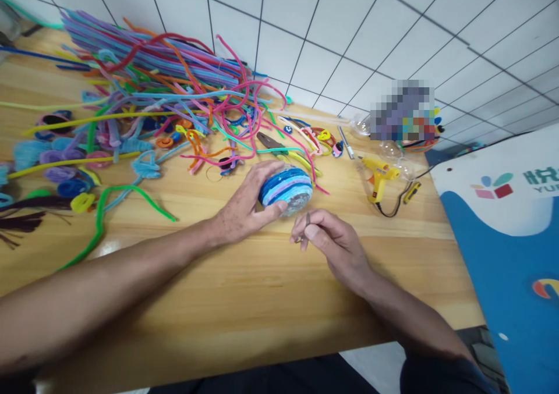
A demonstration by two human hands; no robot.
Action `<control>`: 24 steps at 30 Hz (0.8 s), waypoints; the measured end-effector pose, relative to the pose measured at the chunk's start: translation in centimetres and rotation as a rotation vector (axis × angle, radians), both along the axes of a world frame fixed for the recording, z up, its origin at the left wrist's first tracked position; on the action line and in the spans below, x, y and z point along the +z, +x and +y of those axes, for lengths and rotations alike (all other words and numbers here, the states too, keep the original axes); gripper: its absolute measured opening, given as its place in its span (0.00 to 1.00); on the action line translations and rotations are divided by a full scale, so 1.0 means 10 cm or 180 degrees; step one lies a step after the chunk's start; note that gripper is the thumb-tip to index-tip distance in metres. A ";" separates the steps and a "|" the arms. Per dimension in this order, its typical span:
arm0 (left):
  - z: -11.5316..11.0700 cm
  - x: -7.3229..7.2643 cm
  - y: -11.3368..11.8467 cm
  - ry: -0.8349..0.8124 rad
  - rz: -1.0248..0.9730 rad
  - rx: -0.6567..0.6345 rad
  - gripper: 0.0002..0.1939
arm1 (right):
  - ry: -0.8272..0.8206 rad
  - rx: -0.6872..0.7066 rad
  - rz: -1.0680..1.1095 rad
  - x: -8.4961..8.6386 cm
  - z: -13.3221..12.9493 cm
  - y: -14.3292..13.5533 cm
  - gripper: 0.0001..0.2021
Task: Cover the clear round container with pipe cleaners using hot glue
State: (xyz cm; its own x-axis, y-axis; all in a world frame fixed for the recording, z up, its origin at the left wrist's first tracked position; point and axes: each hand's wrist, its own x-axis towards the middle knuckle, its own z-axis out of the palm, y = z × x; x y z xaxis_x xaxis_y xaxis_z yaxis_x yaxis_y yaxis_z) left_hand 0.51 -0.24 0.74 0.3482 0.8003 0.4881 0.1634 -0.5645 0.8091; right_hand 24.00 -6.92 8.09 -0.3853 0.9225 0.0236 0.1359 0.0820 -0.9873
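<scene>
- Dark clothing (pixel 262 379) and bare forearms (pixel 131 283) are seen along the near side of the tabletop (pixel 244 318).
- Striped ball (pixel 286 184) is held near the middle of the tabletop by the left hand (pixel 242 210); fingers curved over its far left side, thumb laid along the near side. Whether it is lifted or rested on the wood cannot be told.
- Ball roundish, long axis hard to tell; blue, lilac and pale-blue bands run crosswise, rising slightly rightward. Greyish patch turned toward the person.
- Right hand (pixel 343 248) is closed to a pinch, just beside the ball; a slim dark piece (pixel 308 219) is gripped, long axis pointed roughly away from the person. Its kind cannot be told.
- Pipe cleaners (pixel 152 56) are heaped far left.
- Yellow glue gun (pixel 378 178) is placed to the right, nozzle pointed left.
</scene>
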 end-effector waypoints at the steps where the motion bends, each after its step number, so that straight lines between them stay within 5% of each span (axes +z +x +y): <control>1: 0.00 0.00 0.00 0.0001 -0.0003 0.0002 0.36 | 0.0065 0.0009 -0.0160 0.00 0.00 -0.01 0.10; 10: 0.00 0.04 0.00 0.0032 0.0013 -0.0066 0.35 | 0.1028 -0.0271 -0.1520 -0.07 0.09 -0.01 0.08; 24: 0.00 0.02 0.01 0.0119 -0.0025 -0.0053 0.36 | 0.1034 -0.0173 -0.1468 -0.13 0.13 -0.03 0.10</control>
State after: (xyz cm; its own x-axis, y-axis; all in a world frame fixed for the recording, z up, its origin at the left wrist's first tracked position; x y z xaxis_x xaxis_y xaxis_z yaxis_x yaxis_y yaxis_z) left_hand 0.60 -0.20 0.90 0.3575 0.7756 0.5202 0.1475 -0.5969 0.7886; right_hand 23.71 -5.57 6.78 -0.3753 0.9147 0.1501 0.5597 0.3527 -0.7499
